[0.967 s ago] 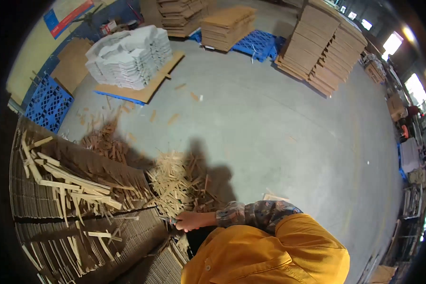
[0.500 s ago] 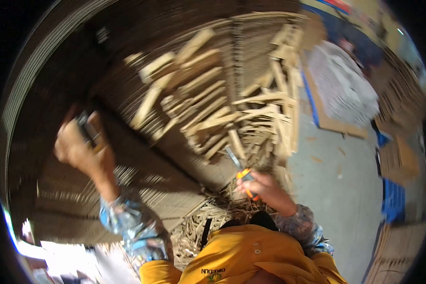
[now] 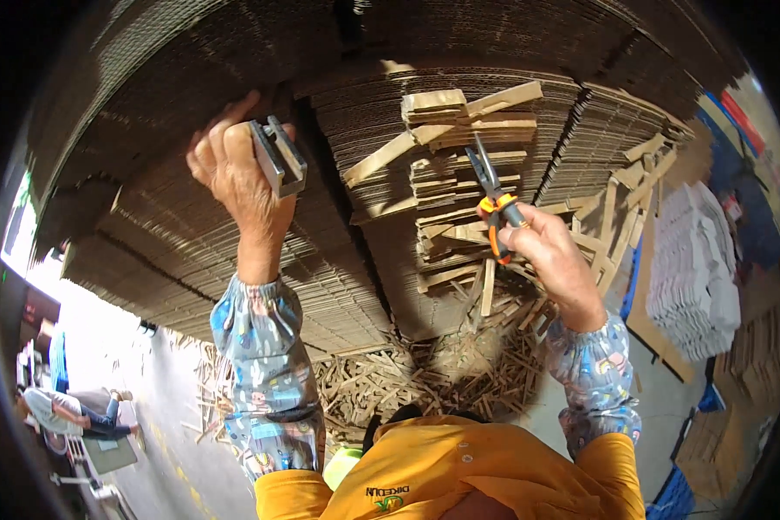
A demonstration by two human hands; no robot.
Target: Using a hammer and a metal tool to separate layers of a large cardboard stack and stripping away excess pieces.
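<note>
Brown corrugated cardboard stack (image 3: 234, 260) fills the view. Left hand (image 3: 234, 173) grips a small grey metal block (image 3: 279, 156), pressed on the stack's upper left. Loose cardboard strips (image 3: 459, 147) lie at centre. Right hand (image 3: 550, 251) is closed around orange-handled long-nose pliers (image 3: 494, 195), tips over the strips.

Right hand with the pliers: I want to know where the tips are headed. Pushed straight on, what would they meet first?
Probably the loose cardboard strips lying on the stacked corrugated sheets. The right hand aims the pliers up at them, though depth is hard to judge.
</note>
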